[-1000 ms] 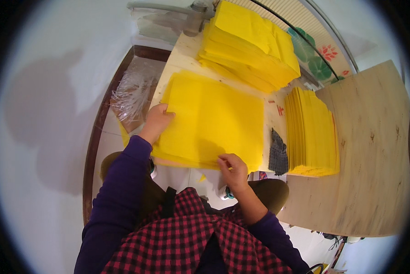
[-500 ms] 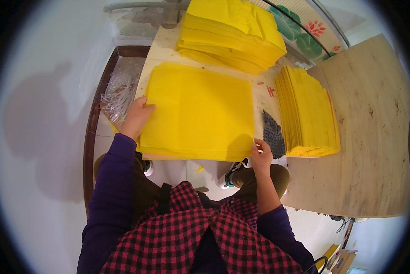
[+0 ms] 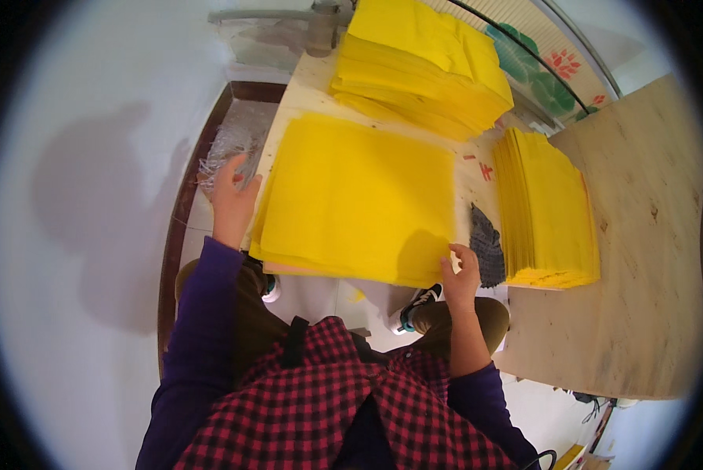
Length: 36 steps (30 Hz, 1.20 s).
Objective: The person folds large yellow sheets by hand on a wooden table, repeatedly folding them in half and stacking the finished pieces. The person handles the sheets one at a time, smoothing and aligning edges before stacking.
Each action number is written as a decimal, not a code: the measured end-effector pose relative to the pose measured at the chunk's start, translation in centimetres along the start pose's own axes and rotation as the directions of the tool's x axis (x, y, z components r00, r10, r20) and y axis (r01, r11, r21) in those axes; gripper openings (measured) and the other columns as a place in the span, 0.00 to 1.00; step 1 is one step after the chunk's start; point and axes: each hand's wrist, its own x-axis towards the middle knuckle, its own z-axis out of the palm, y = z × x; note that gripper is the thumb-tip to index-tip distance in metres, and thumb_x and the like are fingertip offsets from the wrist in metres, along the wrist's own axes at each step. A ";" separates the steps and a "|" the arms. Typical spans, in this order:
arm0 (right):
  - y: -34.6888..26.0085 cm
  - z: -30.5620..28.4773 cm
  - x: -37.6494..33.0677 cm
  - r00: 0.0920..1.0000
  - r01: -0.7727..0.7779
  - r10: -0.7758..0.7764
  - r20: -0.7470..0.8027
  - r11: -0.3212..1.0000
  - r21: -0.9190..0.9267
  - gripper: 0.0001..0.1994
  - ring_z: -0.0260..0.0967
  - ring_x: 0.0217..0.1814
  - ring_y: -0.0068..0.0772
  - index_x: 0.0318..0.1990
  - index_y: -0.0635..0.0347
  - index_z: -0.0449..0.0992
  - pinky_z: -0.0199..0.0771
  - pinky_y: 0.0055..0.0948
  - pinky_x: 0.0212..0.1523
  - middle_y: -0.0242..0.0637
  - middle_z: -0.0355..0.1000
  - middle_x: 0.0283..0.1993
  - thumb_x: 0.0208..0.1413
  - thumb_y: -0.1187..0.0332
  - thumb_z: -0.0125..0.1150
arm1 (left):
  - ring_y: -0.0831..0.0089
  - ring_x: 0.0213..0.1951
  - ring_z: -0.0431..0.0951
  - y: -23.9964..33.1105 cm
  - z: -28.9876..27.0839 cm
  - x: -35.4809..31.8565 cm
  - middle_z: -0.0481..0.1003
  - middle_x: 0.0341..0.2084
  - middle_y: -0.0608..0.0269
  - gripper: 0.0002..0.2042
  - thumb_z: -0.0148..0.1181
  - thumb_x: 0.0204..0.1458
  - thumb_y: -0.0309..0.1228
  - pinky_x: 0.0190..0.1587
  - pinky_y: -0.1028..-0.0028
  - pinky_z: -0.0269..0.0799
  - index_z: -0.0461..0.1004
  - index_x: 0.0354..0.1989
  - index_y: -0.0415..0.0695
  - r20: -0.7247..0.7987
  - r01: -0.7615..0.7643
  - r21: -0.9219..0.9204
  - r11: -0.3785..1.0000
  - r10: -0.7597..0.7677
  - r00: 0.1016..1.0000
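A low pile of thin yellow sheets (image 3: 355, 196), cloth-like or paper-like, lies flat on the wooden table in front of me. Its near edge hangs slightly past the table's front. Beyond the pile's left edge, my left hand (image 3: 236, 205) is raised with thumb and fingers apart and nothing in it. My right hand (image 3: 463, 278) is by the near right corner, its thumb and fingertips curved but parted, close beside the sheets; whether they touch is hard to tell. A dark grey crumpled cloth (image 3: 487, 247) lies just right of that hand.
A tall stack of yellow sheets (image 3: 422, 74) stands at the back of the table (image 3: 293, 98). Another yellow stack (image 3: 551, 211) stands to the right, beside a large wooden board (image 3: 633, 251). White stringy strands (image 3: 230, 145) hang at the left near the wall.
My left hand has let go of the sheets' left edge and lifted away. My right fingers have loosened from the right corner. The whole view has shifted slightly.
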 end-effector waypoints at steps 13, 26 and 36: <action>-5.0 5.7 12.2 0.885 0.371 -0.382 0.266 0.924 0.094 0.19 0.64 0.57 0.51 0.49 0.63 0.72 0.62 0.39 0.59 0.49 0.69 0.52 0.48 0.68 0.64 | 0.70 0.50 0.67 2.3 1.3 -18.6 0.68 0.47 0.62 0.19 0.57 0.58 0.39 0.53 0.66 0.65 0.64 0.53 0.44 0.688 0.871 -0.408 0.272 -0.536 0.489; -8.5 15.2 22.0 0.769 0.487 -0.425 0.478 0.873 -0.008 0.30 0.57 0.65 0.52 0.56 0.65 0.68 0.56 0.40 0.65 0.54 0.61 0.61 0.48 0.55 0.64 | 0.72 0.53 0.69 1.4 5.6 -16.6 0.69 0.53 0.62 0.21 0.55 0.59 0.40 0.54 0.69 0.67 0.64 0.57 0.42 0.774 0.872 -0.459 0.172 -0.404 0.487; -9.6 15.3 20.3 0.719 0.557 -0.425 0.549 0.825 -0.091 0.32 0.53 0.67 0.52 0.58 0.61 0.66 0.54 0.40 0.66 0.52 0.58 0.64 0.48 0.53 0.62 | 0.65 0.42 0.79 2.2 5.1 -15.4 0.75 0.44 0.53 0.20 0.52 0.61 0.39 0.43 0.72 0.76 0.65 0.54 0.37 0.782 0.904 -0.324 0.279 -0.459 0.422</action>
